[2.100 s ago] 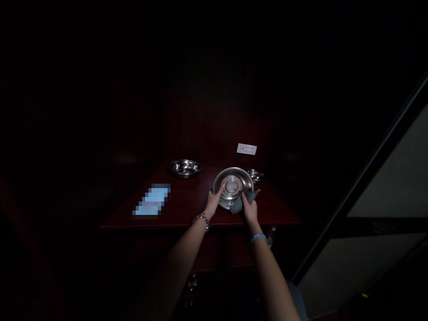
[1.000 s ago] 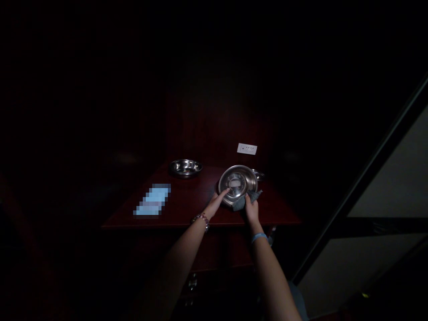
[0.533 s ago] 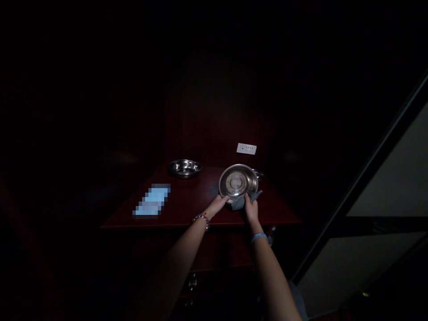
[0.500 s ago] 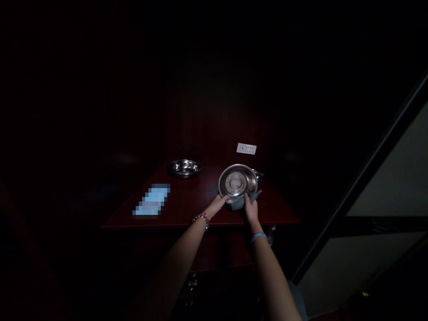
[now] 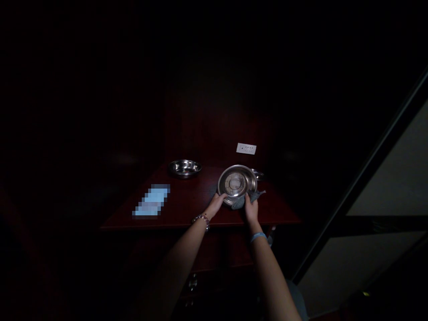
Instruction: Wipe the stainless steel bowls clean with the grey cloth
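Note:
A shiny steel bowl [image 5: 235, 183] is tilted so that its inside faces me, above the dark red desk [image 5: 187, 209]. My left hand [image 5: 216, 204] grips its lower left rim, thumb on the inner side. At the lower right edge, my right hand [image 5: 251, 208] pinches a grey cloth [image 5: 239, 203] against the rim, thumb on top. The fingers under the bowl are hidden. Behind the bowl on the right, a second metal dish [image 5: 258, 174] shows only in part. Another steel bowl [image 5: 185, 168] rests upright at the back left.
A blurred-out light blue rectangle [image 5: 152, 200] lies on the left of the desk. On the back wall is a white socket plate [image 5: 246, 148]. Drawer handles [image 5: 193, 282] show below the desk's front edge. A pale panel [image 5: 388, 178] stands on the right; the surroundings are very dark.
The bowl and both hands stay almost in place. The cloth has shifted slightly, its loose corner reaching a little further right.

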`<action>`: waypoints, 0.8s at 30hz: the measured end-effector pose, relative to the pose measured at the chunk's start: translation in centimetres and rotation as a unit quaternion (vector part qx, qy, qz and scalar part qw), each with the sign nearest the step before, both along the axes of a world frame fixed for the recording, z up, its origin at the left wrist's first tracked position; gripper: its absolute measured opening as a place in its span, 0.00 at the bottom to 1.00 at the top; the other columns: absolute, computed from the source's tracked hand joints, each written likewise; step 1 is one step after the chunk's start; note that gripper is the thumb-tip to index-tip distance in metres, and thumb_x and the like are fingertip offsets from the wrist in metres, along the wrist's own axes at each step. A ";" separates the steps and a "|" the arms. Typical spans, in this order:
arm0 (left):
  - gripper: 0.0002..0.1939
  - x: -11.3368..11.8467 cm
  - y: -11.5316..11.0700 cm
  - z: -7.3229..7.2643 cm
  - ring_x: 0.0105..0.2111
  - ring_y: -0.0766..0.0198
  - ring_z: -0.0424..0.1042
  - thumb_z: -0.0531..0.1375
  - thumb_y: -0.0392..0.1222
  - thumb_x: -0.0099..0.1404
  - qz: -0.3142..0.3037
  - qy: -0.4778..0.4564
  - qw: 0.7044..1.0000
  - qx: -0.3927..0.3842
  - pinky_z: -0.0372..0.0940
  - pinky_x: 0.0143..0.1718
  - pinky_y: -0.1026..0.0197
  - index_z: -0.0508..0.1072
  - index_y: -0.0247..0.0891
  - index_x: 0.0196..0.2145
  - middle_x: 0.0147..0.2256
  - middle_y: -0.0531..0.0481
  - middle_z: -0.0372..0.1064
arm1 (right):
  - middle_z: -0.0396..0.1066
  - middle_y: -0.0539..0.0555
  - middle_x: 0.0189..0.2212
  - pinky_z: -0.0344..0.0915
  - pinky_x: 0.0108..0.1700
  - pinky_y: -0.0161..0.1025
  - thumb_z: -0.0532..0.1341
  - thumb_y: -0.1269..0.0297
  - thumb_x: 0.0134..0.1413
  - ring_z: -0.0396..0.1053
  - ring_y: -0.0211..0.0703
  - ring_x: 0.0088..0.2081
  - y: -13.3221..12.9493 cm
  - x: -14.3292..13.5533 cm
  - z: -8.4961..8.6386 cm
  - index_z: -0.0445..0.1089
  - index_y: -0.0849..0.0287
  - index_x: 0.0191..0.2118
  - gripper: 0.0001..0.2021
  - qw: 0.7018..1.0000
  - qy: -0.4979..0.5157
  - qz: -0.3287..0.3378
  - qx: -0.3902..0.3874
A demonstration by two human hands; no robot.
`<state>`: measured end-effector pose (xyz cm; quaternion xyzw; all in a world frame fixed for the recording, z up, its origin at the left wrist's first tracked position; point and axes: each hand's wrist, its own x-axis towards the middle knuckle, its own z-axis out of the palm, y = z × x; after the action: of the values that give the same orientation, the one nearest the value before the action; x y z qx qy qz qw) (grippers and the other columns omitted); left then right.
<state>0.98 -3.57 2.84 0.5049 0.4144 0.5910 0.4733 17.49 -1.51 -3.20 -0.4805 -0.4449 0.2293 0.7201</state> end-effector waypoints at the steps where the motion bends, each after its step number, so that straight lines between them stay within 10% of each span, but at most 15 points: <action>1: 0.12 -0.1 0.1 -0.1 0.52 0.51 0.76 0.62 0.34 0.59 0.003 -0.004 1.000 -0.017 0.64 0.62 0.50 0.79 0.36 0.41 0.39 0.45 0.82 | 0.76 0.63 0.55 0.66 0.63 0.51 0.61 0.48 0.56 0.74 0.54 0.58 -0.1 0.0 0.0 0.72 0.61 0.54 0.27 1.000 0.001 0.000 0.001; 24: 0.28 -0.7 1.1 -1.1 0.63 0.50 0.69 0.59 0.56 0.70 0.017 -0.052 0.998 -0.019 0.58 0.67 0.52 0.74 0.34 0.58 0.60 0.38 0.73 | 0.80 0.64 0.49 0.69 0.59 0.51 0.63 0.49 0.52 0.77 0.58 0.53 -0.8 -0.1 0.5 0.76 0.60 0.49 0.23 0.998 -0.009 -0.023 -0.053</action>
<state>0.30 -2.49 1.73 0.4573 0.4094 0.6164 0.4932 17.38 -2.33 -2.71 -0.5302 -0.4277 0.2310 0.6947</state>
